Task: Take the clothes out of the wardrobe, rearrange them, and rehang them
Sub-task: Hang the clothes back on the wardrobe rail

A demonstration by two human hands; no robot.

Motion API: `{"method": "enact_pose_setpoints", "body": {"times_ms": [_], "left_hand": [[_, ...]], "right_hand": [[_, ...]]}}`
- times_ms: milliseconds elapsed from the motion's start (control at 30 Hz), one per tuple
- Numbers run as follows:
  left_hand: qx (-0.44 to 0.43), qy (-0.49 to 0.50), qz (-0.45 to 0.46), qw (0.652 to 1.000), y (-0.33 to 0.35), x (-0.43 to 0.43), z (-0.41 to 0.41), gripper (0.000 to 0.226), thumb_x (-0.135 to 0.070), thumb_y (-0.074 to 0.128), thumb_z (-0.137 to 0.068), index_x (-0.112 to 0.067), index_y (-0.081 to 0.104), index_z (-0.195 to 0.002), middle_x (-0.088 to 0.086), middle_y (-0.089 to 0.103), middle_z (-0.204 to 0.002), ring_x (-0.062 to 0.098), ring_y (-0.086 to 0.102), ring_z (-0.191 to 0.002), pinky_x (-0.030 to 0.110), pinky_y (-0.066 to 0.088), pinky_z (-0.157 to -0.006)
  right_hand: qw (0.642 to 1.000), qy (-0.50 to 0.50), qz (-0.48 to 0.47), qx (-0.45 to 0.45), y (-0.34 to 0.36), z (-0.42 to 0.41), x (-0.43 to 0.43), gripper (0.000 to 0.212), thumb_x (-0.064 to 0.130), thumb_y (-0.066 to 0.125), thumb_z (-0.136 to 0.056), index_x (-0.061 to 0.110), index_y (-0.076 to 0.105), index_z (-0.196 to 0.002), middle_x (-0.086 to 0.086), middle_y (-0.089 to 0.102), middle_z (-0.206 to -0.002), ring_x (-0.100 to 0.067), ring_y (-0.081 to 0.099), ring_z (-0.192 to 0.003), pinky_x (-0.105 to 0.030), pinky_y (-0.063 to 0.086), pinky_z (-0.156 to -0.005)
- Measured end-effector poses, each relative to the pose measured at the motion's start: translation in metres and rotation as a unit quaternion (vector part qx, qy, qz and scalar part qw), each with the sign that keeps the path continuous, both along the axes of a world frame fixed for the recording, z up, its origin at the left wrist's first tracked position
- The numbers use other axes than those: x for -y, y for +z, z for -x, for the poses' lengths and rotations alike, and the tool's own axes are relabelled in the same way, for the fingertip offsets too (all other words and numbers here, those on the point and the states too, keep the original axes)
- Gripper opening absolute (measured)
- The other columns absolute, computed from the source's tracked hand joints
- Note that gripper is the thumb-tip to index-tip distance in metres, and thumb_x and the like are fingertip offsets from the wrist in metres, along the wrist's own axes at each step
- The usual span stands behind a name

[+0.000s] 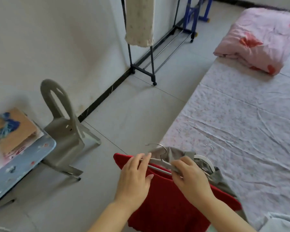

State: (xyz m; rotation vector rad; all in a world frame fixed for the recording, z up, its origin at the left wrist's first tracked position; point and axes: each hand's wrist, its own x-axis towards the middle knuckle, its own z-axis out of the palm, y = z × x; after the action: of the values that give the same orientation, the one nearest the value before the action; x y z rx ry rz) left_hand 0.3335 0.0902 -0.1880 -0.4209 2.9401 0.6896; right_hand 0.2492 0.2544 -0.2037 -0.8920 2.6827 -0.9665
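Far left, desk (pixel 23 158) corner with a blue patterned cover and some cardboard and blue scraps on it; not part of the job. Beside it a grey plastic chair (pixel 64 131) against the wall. Behind that, the wheeled clothes rack (pixel 141 67), serving as the wardrobe, with one cream patterned garment (pixel 139 20) hanging on it.

Centre bottom, my left hand (pixel 134 180): fingers curled over the left end of a grey hanger (pixel 159 162), thumb underneath, so closed on the hanger. I read this grip as steadying the bar so the cloth doesn't slide off.

Under the hanger is the red garment (pixel 167 203), draped and falling toward me, thick-looking, no creases visible. Over it a grey garment (pixel 172 154) bunched near the hooks, trailing off right. Two metal hooks stick up, so at least two hangers in the bundle; a white hanger (pixel 203 160) curves out on the right.

My right hand (pixel 189 180): fingers pinched on the right end of the same grey hanger bar, closed on it. Motion blur here, so I can't be sure whether it also catches the grey cloth.

The bundle is held in the air over the floor, at the edge of the bed (pixel 241 114), well apart from the rack. Probably heading for the bed to sort. Far right, a folded pink quilt (pixel 258 41) lies on the bed.
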Motion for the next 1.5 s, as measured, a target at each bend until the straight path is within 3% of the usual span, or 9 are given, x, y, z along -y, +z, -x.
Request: {"method": "enact_pose_setpoints", "body": {"times_ms": [200, 500, 633, 767, 967, 1167, 1267, 1367, 1500], "left_hand": [[-0.178, 0.115, 0.012, 0.977, 0.051, 0.063, -0.104, 0.043, -0.039, 0.031, -0.091, -0.03, 0.039, -0.132, -0.012, 0.065, -0.101, 0.002, 0.053, -0.098, 0.037, 0.039, -0.099], [-0.326, 0.315, 0.103, 0.885, 0.131, 0.154, -0.35, 0.034, -0.031, 0.052, -0.083, -0.028, 0.054, -0.116, -0.013, 0.069, -0.084, 0.003, 0.061, -0.075, 0.016, 0.046, -0.064], [-0.344, 0.42, 0.155, 0.825, 0.161, 0.181, -0.477, 0.042, -0.031, 0.064, -0.072, -0.034, 0.052, -0.112, -0.015, 0.064, -0.07, 0.005, 0.055, -0.064, 0.01, 0.039, -0.053], [-0.346, 0.495, 0.211, 0.768, 0.181, 0.198, -0.594, 0.031, -0.039, 0.053, -0.08, -0.035, 0.052, -0.111, -0.015, 0.069, -0.083, 0.001, 0.058, -0.064, 0.013, 0.045, -0.057], [-0.315, 0.614, 0.284, 0.666, 0.199, 0.21, -0.736, 0.029, -0.036, 0.048, -0.081, -0.034, 0.051, -0.111, -0.013, 0.067, -0.078, 0.003, 0.057, -0.067, 0.015, 0.045, -0.054], [-0.282, 0.744, 0.314, 0.518, 0.204, 0.222, -0.853, 0.03, -0.023, 0.061, -0.082, -0.031, 0.064, -0.11, -0.016, 0.065, -0.093, -0.008, 0.047, -0.086, -0.001, 0.035, -0.076], [-0.243, 0.784, 0.328, 0.468, 0.217, 0.221, -0.902, 0.031, -0.026, 0.058, -0.087, -0.034, 0.06, -0.117, -0.032, 0.051, -0.098, -0.01, 0.044, -0.088, 0.001, 0.032, -0.077], [-0.209, 0.809, 0.366, 0.409, 0.225, 0.218, -0.954, 0.031, -0.028, 0.053, -0.087, -0.029, 0.061, -0.117, -0.02, 0.058, -0.105, -0.011, 0.043, -0.093, 0.009, 0.035, -0.083], [-0.161, 0.838, 0.38, 0.357, 0.236, 0.208, -1.029, 0.032, -0.029, 0.053, -0.092, -0.027, 0.056, -0.123, -0.017, 0.051, -0.115, -0.006, 0.041, -0.103, 0.01, 0.03, -0.09]], "right_hand": [[0.99, 0.133, 0.029, -0.024, 0.091, -0.076, 0.079, 0.017, 0.02, 0.063, -0.077, 0.031, 0.066, -0.089, 0.026, 0.046, -0.076, 0.006, 0.046, -0.064, -0.009, 0.037, -0.054], [0.922, 0.358, 0.014, -0.148, 0.181, -0.255, 0.22, 0.041, 0.029, 0.047, -0.095, 0.042, 0.038, -0.132, 0.021, 0.048, -0.106, 0.0, 0.048, -0.085, -0.01, 0.04, -0.067], [0.874, 0.452, 0.062, -0.169, 0.198, -0.352, 0.283, 0.055, 0.018, 0.064, -0.086, 0.044, 0.041, -0.129, 0.014, 0.059, -0.097, -0.004, 0.055, -0.077, -0.013, 0.045, -0.057], [0.805, 0.544, 0.126, -0.203, 0.207, -0.454, 0.349, 0.068, 0.015, 0.078, -0.073, 0.039, 0.044, -0.127, 0.013, 0.06, -0.082, -0.007, 0.059, -0.061, -0.02, 0.047, -0.041], [0.686, 0.658, 0.212, -0.227, 0.22, -0.603, 0.436, 0.049, 0.04, 0.045, -0.08, 0.044, 0.042, -0.129, 0.017, 0.055, -0.078, -0.003, 0.051, -0.056, -0.009, 0.036, -0.041], [0.56, 0.752, 0.296, -0.184, 0.238, -0.75, 0.505, 0.049, 0.038, 0.044, -0.078, 0.044, 0.043, -0.127, 0.015, 0.054, -0.075, -0.001, 0.049, -0.05, -0.01, 0.032, -0.044], [0.494, 0.799, 0.306, -0.155, 0.251, -0.822, 0.527, 0.059, 0.038, 0.044, -0.079, 0.054, 0.031, -0.134, 0.015, 0.048, -0.073, -0.003, 0.045, -0.043, -0.009, 0.031, -0.039], [0.445, 0.825, 0.307, -0.162, 0.268, -0.89, 0.541, 0.056, 0.039, 0.043, -0.078, 0.047, 0.031, -0.132, 0.013, 0.05, -0.066, -0.001, 0.042, -0.039, -0.004, 0.018, -0.037], [0.395, 0.835, 0.329, -0.195, 0.286, -0.98, 0.555, 0.073, 0.03, 0.084, -0.06, 0.038, 0.046, -0.122, 0.016, 0.05, -0.059, 0.006, 0.034, -0.038, -0.003, 0.002, -0.037]]}}
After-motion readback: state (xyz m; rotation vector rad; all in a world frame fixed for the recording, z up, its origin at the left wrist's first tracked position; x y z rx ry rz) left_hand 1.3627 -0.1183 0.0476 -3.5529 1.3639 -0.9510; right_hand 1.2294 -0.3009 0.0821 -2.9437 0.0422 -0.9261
